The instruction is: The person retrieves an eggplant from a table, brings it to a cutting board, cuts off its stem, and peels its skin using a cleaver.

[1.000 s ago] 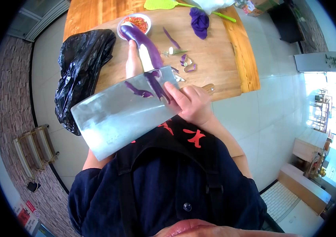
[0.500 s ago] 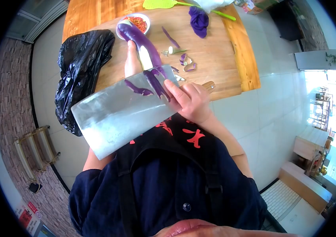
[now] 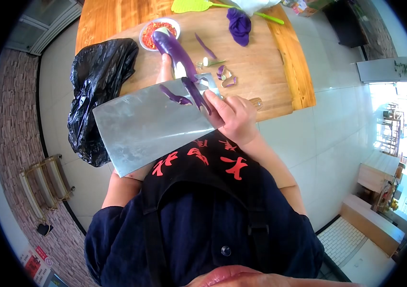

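To the left of both hands, a black plastic bag (image 3: 100, 95) lies crumpled over the table's edge. A broad cleaver (image 3: 150, 129) spans the space in front of the person's body, its blade covering much of the left hand from view. Just beyond the left hand, a white bowl (image 3: 179, 34) holds chopped red pepper (image 3: 148, 36). The left hand (image 3: 165, 71) grips an eggplant (image 3: 177, 51), thumb along its side; the other fingers are hidden. The eggplant slants between the hands, its pale-tipped far end overlapping the bowl in view and a white peeled patch showing near the thumb. Strips of purple peel (image 3: 174, 97) lie on the blade, between the two hands. Farther off, beyond both hands, is a green swatter (image 3: 191, 5). Another strip (image 3: 205, 46), a cut stem end (image 3: 206, 61) and curled parings (image 3: 228, 81) lie on the cutting board (image 3: 265, 67), ahead of the right hand. The right hand (image 3: 237, 119) is closed around the cleaver, its forefinger reaching onto the blade. Well beyond it sits a bunched purple cloth (image 3: 239, 27); farther right, the wooden table (image 3: 304, 93) extends past the board.
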{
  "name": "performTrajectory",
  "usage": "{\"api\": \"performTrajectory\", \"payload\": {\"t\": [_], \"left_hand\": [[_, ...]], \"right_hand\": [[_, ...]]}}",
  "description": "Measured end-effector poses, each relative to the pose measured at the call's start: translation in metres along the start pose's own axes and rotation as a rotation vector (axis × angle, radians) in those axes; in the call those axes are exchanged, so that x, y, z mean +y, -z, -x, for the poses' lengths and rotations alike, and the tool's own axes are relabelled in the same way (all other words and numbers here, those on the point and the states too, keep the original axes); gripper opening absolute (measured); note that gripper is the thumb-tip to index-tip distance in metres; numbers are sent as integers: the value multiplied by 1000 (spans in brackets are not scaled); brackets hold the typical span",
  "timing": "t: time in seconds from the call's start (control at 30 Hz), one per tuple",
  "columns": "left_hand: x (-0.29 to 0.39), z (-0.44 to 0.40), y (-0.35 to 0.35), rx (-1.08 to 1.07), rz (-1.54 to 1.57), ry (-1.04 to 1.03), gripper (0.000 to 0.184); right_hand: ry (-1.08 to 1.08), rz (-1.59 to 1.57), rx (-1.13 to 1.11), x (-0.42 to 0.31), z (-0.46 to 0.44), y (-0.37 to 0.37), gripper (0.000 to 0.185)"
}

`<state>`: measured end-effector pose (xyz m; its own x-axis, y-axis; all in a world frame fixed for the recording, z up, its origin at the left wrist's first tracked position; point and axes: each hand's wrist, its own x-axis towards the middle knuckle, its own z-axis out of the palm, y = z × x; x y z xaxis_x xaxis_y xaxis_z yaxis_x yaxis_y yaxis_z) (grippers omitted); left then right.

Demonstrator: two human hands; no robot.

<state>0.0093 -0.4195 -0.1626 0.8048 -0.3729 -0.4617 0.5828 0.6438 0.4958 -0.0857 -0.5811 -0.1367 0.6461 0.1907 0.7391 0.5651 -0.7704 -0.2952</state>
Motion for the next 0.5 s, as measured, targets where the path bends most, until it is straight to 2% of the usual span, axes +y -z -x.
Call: {"api": "performTrajectory", "payload": {"t": [0.07,0.1,0.2,0.23,0.33,0.37,0.47,0.5], "left_hand": [[-3,-6,2,-12,-171,-123,61],[-8,-2,-8,76,-158,-162,52],[0,8,-17,71,-98,12,55],[-6,3,-4,21,-33,25,56],[-14,0,5,-304,165,74,57],[-15,1,4,-275,145,67,54],[-26,3,-9,-92,-8,-175,52],[-18,16,-4,-65,-103,-90,56]], "right_hand": [[15,33,-60,-3,-1,4,42],[19,50,-99,-5,-1,6,42],[-10,40,-38,-1,1,0,42],[-26,56,-43,4,4,-3,41],[-107,50,-43,15,10,-8,39],[-161,74,-116,17,8,-4,36],[-286,54,-78,35,16,-15,37],[-385,89,-132,41,20,-16,37]]}}
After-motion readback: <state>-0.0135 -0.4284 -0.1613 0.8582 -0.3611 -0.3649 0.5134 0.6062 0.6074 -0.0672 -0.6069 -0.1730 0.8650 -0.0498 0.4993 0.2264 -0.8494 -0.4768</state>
